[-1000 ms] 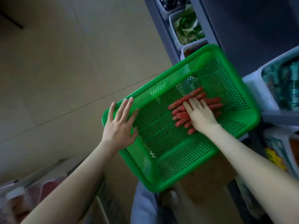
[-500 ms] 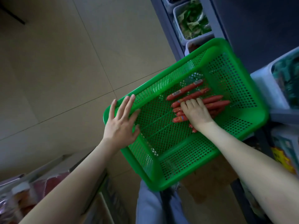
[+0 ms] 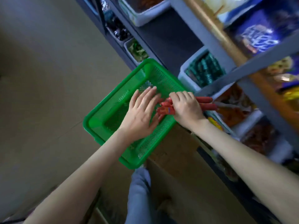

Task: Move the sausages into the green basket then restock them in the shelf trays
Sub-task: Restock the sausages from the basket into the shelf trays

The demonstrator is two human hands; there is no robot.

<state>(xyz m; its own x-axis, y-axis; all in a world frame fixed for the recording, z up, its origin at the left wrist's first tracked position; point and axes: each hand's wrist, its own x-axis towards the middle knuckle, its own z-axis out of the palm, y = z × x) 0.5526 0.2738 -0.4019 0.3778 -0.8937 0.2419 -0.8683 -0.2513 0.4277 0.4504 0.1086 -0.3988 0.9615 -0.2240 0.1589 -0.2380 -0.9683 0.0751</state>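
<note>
A green perforated basket sits tilted on a cardboard box beside the shelf. My right hand is closed around a bundle of red sausages, lifted at the basket's right rim, their ends sticking out on both sides of the fist. My left hand lies flat inside the basket with fingers spread, its fingertips close to the sausages' left ends. A few more sausages seem to lie under my left hand, mostly hidden.
A grey shelf rises on the right with white trays: green packets, leafy greens, orange-brown snacks. A cardboard box lies under the basket. My knee is below. Beige floor is on the left.
My right hand closed on the sausages and lifted them toward the basket's right rim. My left hand left the basket's edge and came inside. The view swung up to show more shelf.
</note>
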